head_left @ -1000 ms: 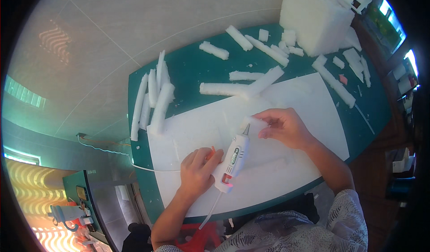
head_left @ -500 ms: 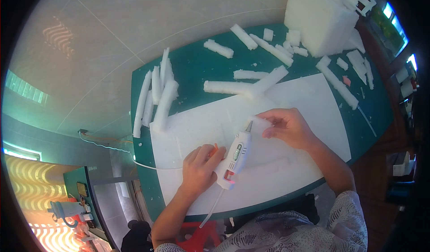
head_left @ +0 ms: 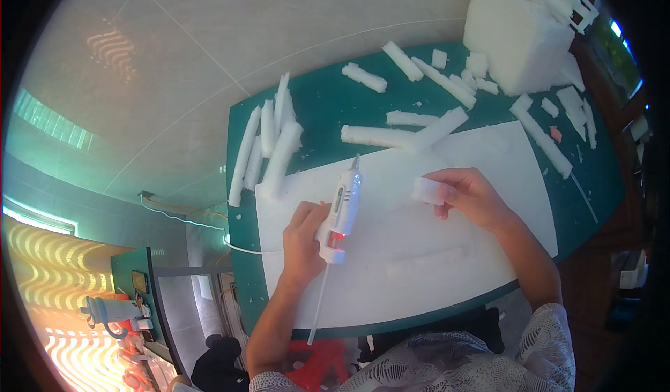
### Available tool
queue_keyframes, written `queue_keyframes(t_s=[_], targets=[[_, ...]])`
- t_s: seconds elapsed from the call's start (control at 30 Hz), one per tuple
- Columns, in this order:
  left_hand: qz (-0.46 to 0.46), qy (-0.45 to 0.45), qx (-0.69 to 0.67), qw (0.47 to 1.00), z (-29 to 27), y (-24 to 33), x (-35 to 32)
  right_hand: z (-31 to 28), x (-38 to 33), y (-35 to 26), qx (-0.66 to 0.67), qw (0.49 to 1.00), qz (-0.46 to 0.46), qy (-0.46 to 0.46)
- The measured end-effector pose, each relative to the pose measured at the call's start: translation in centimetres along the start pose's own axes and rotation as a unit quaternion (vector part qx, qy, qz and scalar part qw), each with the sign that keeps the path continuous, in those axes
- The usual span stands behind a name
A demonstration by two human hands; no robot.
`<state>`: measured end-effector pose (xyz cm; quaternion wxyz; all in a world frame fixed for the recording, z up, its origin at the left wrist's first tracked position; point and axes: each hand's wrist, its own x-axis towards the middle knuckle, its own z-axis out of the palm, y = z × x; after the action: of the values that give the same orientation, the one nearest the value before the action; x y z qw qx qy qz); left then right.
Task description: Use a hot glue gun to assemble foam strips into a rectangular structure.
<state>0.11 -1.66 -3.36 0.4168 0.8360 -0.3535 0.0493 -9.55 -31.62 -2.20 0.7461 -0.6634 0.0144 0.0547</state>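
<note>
My left hand (head_left: 305, 240) grips a white glue gun (head_left: 343, 208) with a red trigger; its nozzle points up and away over a large white foam sheet (head_left: 447, 280). A glue stick and a white cord trail from the gun's back end toward me. My right hand (head_left: 471, 195) holds a small white foam block (head_left: 426, 191) just above the sheet, to the right of the gun's nozzle. A long foam strip (head_left: 426, 261) lies flat on the sheet below my right hand.
The sheet rests on a green table (head_left: 328, 106). Several foam strips (head_left: 269, 144) lie at the table's left end, more strips (head_left: 398, 134) and offcuts in the middle and right. A big white foam block (head_left: 520, 29) stands at the far right corner. Tiled floor lies beyond.
The glue gun has swung from pointing toward my right hand to pointing away from me. My right hand has drawn the small foam block clear of the nozzle.
</note>
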Motion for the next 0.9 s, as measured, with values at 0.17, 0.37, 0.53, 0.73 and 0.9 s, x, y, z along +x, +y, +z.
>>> queue_keyframes(t_s=[0.17, 0.37, 0.53, 0.73, 0.9], targets=[[-0.016, -0.009, 0.034, 0.999, -0.1, -0.9, 0.6, -0.4, 0.2, 0.2, 0.028, 0.999, -0.006, -0.026], [-0.062, -0.071, -0.046, 0.994, -0.5, -1.7, 0.6, -0.4, 0.2, -0.1, 0.018, 1.000, 0.007, 0.017], [-0.167, -0.087, -0.095, 0.978, -0.7, -0.8, 1.0, -0.5, 0.2, -0.2, 0.041, 0.998, 0.031, 0.044], [-0.217, -0.084, -0.119, 0.965, -0.9, -1.7, 0.8, -1.0, 0.2, 0.3, 0.104, 0.994, 0.012, 0.016], [-0.287, -0.074, -0.158, 0.942, -1.0, -1.3, 1.0, 0.1, -0.4, 0.3, -0.026, 0.997, -0.062, -0.031]])
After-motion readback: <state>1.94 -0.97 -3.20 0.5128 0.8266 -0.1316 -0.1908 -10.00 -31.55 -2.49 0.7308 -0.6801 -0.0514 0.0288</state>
